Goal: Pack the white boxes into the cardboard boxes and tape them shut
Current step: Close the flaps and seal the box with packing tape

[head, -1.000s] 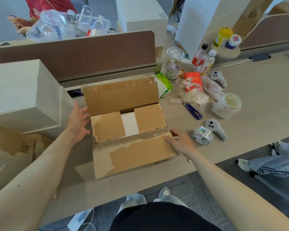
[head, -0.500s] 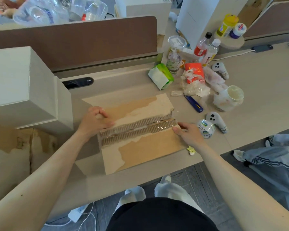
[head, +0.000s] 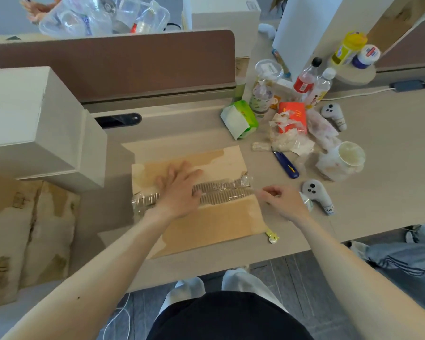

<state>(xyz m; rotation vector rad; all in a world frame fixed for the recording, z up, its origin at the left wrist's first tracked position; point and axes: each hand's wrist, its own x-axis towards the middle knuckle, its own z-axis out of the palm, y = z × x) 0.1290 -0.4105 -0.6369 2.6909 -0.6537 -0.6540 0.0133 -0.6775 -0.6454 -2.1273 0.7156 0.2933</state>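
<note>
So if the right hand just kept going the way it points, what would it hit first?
Probably the left hand, pressed flat on the cardboard box. The right hand points leftward along its taped seam.

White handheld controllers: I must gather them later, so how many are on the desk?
2. The far controller lies right of the orange packet; the near controller lies beside the right hand. Clutter may hide more.

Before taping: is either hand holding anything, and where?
Left hand presses flat on the cardboard box, holding nothing; right hand curls at its right edge, grip unclear.
</note>
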